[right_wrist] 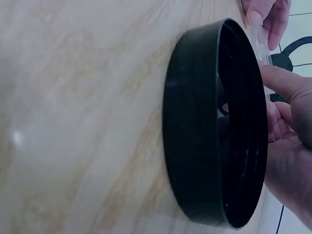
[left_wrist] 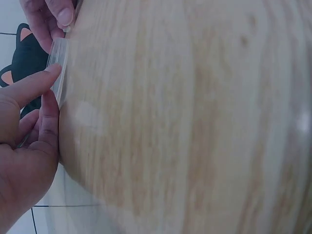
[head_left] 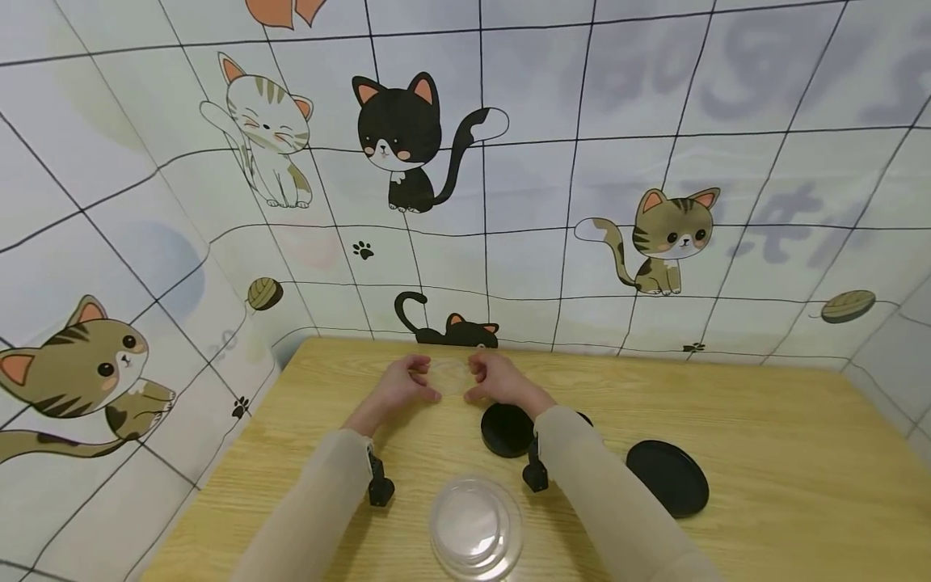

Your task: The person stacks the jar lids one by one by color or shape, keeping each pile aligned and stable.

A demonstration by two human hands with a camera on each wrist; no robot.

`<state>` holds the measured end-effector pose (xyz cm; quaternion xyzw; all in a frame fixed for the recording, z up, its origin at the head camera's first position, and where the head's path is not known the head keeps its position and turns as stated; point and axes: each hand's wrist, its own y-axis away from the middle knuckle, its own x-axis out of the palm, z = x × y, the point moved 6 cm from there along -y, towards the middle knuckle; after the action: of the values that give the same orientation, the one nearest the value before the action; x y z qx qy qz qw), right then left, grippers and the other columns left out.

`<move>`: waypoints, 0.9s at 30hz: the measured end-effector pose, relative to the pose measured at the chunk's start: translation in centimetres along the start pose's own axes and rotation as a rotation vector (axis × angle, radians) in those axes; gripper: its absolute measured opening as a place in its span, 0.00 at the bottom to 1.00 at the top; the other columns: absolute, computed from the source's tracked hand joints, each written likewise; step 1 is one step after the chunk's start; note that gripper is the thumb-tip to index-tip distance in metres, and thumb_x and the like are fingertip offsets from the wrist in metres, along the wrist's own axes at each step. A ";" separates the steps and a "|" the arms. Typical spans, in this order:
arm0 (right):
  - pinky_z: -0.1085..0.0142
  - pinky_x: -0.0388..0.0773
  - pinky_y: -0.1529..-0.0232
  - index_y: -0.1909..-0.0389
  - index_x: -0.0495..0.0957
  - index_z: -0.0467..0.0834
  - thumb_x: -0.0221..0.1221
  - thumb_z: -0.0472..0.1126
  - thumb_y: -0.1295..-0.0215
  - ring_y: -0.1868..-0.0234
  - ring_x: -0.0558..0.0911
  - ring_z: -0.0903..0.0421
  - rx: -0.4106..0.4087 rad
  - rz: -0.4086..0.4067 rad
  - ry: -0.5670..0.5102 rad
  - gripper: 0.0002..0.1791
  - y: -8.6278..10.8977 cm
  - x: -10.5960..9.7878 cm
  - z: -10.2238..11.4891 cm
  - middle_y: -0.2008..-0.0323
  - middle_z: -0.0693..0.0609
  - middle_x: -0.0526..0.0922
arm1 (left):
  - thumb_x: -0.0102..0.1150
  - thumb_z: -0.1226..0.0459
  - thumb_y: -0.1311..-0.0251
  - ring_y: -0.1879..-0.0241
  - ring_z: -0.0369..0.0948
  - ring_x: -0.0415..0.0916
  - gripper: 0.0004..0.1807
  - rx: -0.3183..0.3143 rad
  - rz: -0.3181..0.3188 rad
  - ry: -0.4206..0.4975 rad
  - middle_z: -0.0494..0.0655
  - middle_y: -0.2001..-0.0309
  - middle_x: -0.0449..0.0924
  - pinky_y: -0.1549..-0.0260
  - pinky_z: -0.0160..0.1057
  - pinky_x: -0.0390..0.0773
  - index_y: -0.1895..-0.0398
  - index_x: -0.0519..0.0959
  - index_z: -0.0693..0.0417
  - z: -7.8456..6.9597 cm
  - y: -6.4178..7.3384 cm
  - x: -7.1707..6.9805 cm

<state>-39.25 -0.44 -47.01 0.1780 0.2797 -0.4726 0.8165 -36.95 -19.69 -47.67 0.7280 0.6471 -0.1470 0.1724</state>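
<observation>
Close to the table's back edge, a small clear plastic lid (head_left: 449, 377) is held between both hands. My left hand (head_left: 404, 381) pinches its left side; the left wrist view shows the thumb (left_wrist: 41, 80) over the lid's (left_wrist: 58, 51) rim and fingers bent beneath. On the opposite side, my right hand (head_left: 503, 380) holds the rim between thumb and fingers. A round black dish (head_left: 507, 430) rests on the table just below the right hand, partly behind that wrist. It fills the right wrist view as a shallow black dish (right_wrist: 192, 126) with a raised wall.
Larger clear round plastic pieces (head_left: 473, 525), seemingly stacked, lie between the forearms. A black oval-looking dish (head_left: 667, 478) sits right of the right sleeve, and another black edge (head_left: 584, 419) peeks out behind that sleeve. A cat-print curtain (head_left: 524, 267) rises behind the wooden table (head_left: 785, 453).
</observation>
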 end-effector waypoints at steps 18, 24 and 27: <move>0.63 0.74 0.54 0.39 0.76 0.29 0.75 0.37 0.44 0.60 0.74 0.55 0.016 -0.001 0.027 0.33 -0.2 -0.3 0.3 0.59 0.47 0.79 | 0.77 0.71 0.50 0.54 0.47 0.74 0.32 -0.008 0.007 -0.040 0.54 0.51 0.78 0.50 0.42 0.75 0.40 0.77 0.68 -0.2 -0.4 1.2; 0.63 0.73 0.57 0.42 0.77 0.30 0.76 0.36 0.46 0.62 0.73 0.54 0.021 -0.036 -0.026 0.32 0.2 -1.0 0.0 0.62 0.49 0.77 | 0.78 0.70 0.50 0.55 0.46 0.76 0.33 0.043 0.021 -0.034 0.56 0.51 0.79 0.57 0.39 0.78 0.39 0.77 0.68 -0.7 -0.5 1.3; 0.63 0.74 0.56 0.40 0.76 0.31 0.77 0.37 0.46 0.61 0.75 0.55 0.022 -0.040 -0.055 0.34 0.6 -1.0 0.1 0.61 0.49 0.77 | 0.78 0.70 0.49 0.58 0.44 0.77 0.34 0.037 0.058 0.008 0.57 0.50 0.77 0.66 0.37 0.78 0.38 0.76 0.68 -0.9 0.0 1.0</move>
<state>-39.13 0.48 -46.29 0.1683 0.2557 -0.4967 0.8122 -36.88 -18.40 -47.25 0.7500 0.6237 -0.1508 0.1604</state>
